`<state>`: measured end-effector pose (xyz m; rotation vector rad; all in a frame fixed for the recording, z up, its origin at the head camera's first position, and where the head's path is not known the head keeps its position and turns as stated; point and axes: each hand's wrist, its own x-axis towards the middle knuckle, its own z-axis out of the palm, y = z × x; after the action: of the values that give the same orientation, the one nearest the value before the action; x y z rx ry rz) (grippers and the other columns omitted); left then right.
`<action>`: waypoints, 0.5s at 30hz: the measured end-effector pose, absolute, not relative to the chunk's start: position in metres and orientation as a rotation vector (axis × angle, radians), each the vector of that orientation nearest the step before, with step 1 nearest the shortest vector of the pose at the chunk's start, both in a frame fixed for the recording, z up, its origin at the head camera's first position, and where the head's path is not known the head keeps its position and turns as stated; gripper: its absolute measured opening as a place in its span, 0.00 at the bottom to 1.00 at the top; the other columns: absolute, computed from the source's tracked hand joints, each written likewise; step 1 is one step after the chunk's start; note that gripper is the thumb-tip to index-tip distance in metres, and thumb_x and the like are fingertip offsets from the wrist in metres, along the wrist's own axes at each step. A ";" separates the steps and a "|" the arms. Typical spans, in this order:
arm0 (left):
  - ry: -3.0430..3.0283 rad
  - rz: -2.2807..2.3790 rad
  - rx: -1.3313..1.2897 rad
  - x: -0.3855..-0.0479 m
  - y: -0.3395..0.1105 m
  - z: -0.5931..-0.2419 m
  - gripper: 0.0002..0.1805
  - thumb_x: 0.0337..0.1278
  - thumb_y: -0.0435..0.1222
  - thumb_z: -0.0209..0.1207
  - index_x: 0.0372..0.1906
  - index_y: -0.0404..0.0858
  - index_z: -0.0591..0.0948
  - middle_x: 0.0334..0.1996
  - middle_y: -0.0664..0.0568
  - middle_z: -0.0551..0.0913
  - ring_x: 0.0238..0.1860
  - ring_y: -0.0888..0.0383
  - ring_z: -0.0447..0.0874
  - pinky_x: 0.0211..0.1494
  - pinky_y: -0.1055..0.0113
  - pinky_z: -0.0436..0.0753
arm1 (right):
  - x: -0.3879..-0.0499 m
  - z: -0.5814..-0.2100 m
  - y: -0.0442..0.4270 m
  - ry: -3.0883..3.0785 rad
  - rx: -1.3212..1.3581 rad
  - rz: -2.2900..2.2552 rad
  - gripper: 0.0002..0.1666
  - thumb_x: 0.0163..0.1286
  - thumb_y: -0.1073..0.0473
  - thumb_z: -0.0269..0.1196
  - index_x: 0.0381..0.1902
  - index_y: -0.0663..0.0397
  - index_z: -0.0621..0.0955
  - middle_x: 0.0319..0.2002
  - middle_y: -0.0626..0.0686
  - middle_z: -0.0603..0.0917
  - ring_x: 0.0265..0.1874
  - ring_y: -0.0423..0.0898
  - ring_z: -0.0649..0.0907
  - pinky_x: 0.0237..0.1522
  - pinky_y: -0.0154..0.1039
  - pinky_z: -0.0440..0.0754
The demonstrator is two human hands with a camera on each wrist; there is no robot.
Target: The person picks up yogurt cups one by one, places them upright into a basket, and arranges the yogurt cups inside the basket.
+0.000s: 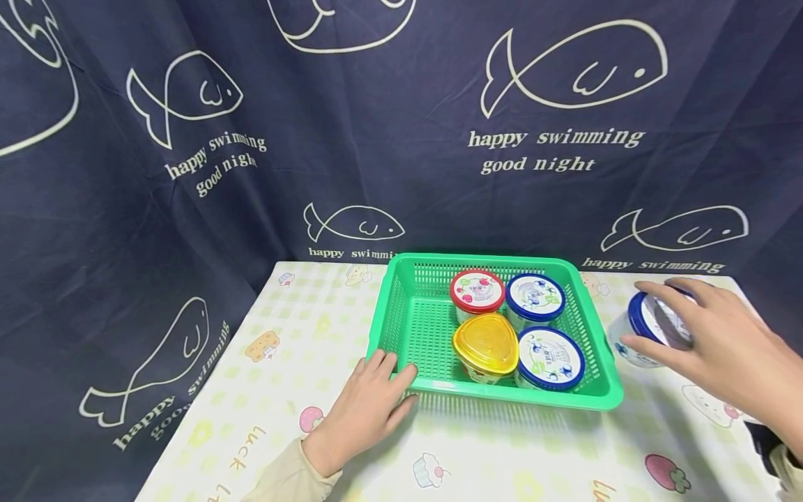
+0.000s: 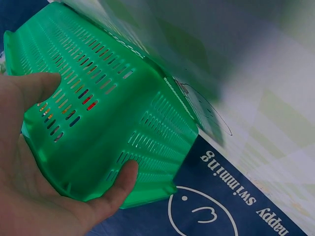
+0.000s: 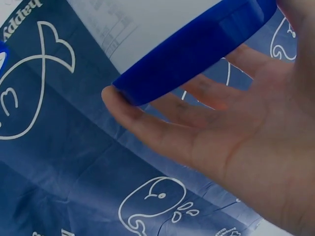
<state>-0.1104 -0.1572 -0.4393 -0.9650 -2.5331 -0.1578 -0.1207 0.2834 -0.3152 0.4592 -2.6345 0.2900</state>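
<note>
At the near left corner of the green plastic basket [image 1: 410,383], my left hand [image 1: 364,411] grips the rim. In the left wrist view the thumb and a finger [image 2: 123,184] lie against the basket's outer walls [image 2: 98,142]. Right of the basket, my right hand [image 1: 721,341] spans a tub [image 1: 627,341] with a blue lid [image 3: 197,54], its thumb and fingers round the lid's edge. Whether this tub touches the table is hard to tell. In the basket are a red-lidded tub [image 1: 477,289], two blue-lidded tubs [image 1: 535,294] and a cup with a yellow, rounded-triangular lid [image 1: 486,343].
A pale checked tablecloth [image 1: 251,397] with printed cakes and strawberries covers the table. Behind it hangs a dark blue curtain [image 1: 376,139] with white fish drawings. The tubs stand in the basket's middle and right; its green floor [image 1: 420,335] shows at the left.
</note>
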 end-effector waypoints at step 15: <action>-2.529 -0.150 -0.958 -0.110 -0.157 -0.439 0.16 0.59 0.47 0.65 0.44 0.48 0.72 0.33 0.55 0.66 0.37 0.55 0.62 0.34 0.66 0.62 | -0.138 -0.300 0.252 -2.762 0.448 0.298 0.50 0.53 0.35 0.74 0.67 0.55 0.73 0.57 0.72 0.72 0.55 0.73 0.71 0.48 0.75 0.67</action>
<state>-0.1100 -0.1571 -0.4387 -0.9579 -2.5287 -0.1500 -0.1380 0.2523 -0.3002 0.4481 -2.7625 0.2985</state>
